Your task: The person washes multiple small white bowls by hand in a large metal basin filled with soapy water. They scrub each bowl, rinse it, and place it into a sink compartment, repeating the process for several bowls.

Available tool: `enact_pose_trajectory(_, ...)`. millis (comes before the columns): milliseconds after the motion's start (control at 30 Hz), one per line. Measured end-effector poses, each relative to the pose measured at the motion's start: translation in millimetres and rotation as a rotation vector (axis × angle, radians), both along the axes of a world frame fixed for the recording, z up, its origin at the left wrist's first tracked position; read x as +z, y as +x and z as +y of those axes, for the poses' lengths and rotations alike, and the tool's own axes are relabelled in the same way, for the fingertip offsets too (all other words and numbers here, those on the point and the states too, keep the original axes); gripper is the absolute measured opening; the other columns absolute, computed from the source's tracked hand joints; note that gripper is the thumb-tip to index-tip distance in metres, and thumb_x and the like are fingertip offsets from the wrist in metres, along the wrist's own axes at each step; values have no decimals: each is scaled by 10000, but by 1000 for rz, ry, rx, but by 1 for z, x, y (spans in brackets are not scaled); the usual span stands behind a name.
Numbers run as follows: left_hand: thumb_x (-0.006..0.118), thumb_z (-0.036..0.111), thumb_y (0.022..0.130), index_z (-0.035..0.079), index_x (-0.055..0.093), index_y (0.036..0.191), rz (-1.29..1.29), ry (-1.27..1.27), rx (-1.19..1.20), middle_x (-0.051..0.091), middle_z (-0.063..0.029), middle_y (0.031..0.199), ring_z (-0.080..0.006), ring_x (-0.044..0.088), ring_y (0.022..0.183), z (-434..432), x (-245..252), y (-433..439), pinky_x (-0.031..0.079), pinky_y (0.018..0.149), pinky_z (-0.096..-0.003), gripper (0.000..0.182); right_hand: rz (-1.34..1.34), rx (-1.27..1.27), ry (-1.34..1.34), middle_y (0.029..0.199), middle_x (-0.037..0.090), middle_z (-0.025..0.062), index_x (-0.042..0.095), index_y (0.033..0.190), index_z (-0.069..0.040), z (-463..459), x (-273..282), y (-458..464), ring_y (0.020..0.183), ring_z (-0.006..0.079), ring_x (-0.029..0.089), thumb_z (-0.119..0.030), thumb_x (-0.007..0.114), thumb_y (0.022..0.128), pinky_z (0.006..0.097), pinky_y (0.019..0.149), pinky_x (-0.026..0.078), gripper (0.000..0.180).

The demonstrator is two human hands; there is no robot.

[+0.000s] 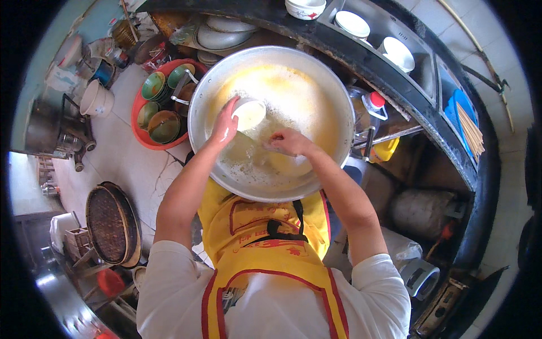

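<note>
A wide aluminium basin (202, 114) of cloudy, foamy water stands in front of me, close against my yellow apron (271, 258). My left hand (226, 125) grips a white bowl (250, 115) by its side, tilted at the water's surface in the left half of the basin. To the right of the bowl, my right hand (291, 142) is at the water with its fingers curled. Whether it holds anything is hidden. More pale round shapes show dimly under the water near both hands.
A red plastic tub (137, 123) with green bowls (164, 127) sits on the floor to the left. White bowls (397, 54) stand in the steel sink (417, 80) at the upper right. A blue basket (455, 106) holds chopsticks (470, 129). Gas cylinders (423, 212) lie lower right.
</note>
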State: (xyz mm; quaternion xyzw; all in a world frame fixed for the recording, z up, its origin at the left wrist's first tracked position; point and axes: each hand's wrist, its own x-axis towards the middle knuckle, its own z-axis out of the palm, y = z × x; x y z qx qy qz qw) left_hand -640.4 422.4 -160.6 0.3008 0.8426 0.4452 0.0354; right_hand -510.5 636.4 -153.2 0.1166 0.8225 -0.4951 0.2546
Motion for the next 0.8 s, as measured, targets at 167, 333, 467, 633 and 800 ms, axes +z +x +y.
enact_pose_trajectory(167, 494, -132, 781, 77, 463, 1349, -20, 149, -25, 560, -204, 1269, -343, 530, 1202, 13, 57, 15, 412, 1014, -373, 606, 428, -43, 155, 1246, 557, 187, 451, 1348, -7, 13, 35, 8, 995, 233, 621, -252, 640, 855, 348, 865, 498, 582)
enact_pose_trajectory(333, 481, -83, 821, 44, 524, 1305, 83, 244, -66, 636, -166, 1172, -271, 626, 1065, 31, 80, 29, 440, 971, -327, 502, 419, -272, -117, 1099, 617, 196, 361, 1397, -32, -6, 65, -5, 922, 225, 650, -136, 565, 912, 344, 817, 521, 536)
enact_pose_trajectory(467, 544, -21, 853, -1, 541, 1265, -409, 425, 54, 637, -134, 1156, -228, 633, 1020, 45, 77, 29, 483, 910, -310, 412, 568, -321, 251, 981, 654, 227, 413, 1346, -49, -16, 82, -10, 813, 301, 676, -102, 522, 921, 394, 750, 536, 441)
enact_pose_trajectory(633, 598, 45, 871, -18, 555, 1220, -1036, 430, -189, 637, -101, 1105, -217, 633, 966, 47, 47, 36, 527, 824, -306, 358, 884, -189, 612, 858, 667, 226, 462, 1306, -40, 4, 104, -28, 754, 416, 646, -107, 504, 909, 457, 742, 528, 405)
enact_pose_trajectory(800, 650, 113, 801, 34, 581, 1201, -148, -401, -434, 651, -176, 1091, -336, 635, 960, 23, -14, 27, 500, 856, -419, 414, 626, -455, 169, 704, 639, 177, 488, 1111, 78, 56, 161, -69, 559, 221, 658, -131, 497, 928, 348, 503, 526, 278)
